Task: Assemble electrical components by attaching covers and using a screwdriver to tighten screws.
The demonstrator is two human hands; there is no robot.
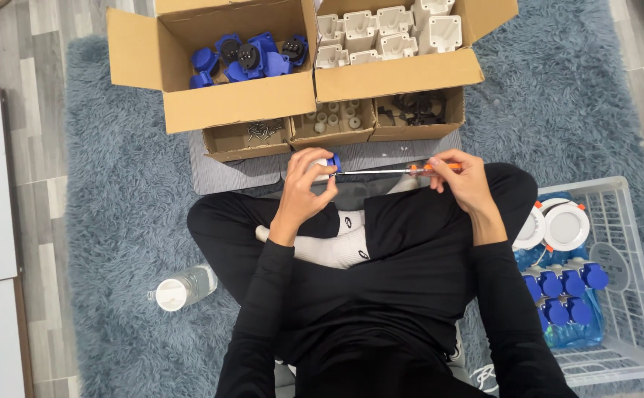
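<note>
Here, left hand [303,184] clamps blue-white plug [327,165]; right hand [463,179] grips screwdriver [403,170], shaft level, tip pointing left into plug.

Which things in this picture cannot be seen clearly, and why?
Head view:
- Blue and white part: mostly covered by the left hand.
- Screwdriver tip: hidden inside that part; handle wrapped by the right hand.
- Screws in the small box: too small to tell.
- White basket: cut by the right edge.
</note>
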